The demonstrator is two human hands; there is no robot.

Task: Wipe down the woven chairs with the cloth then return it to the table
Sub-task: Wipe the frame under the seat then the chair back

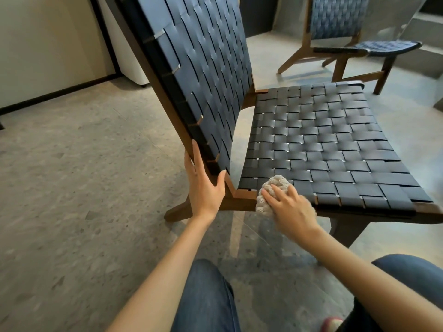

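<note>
At lower centre the right hand (290, 207) presses the bunched cloth (276, 183) onto the woven seat's (323, 144) near-left corner, its grip wide and flat-fingered. The rest of the weave runs rightward and up-frame. The left hand (203, 185) (fingers straight) braces the backrest frame (167, 92). 1 more chair (340, 20) stands upper right.

Soft diffuse light, fairly bright, sheen on near chair (316, 140) seat straps, faint floor (72, 188) shadow under it, right hand (291, 208) motion-blurred at its near edge, wide-angle bowing left of it.
</note>
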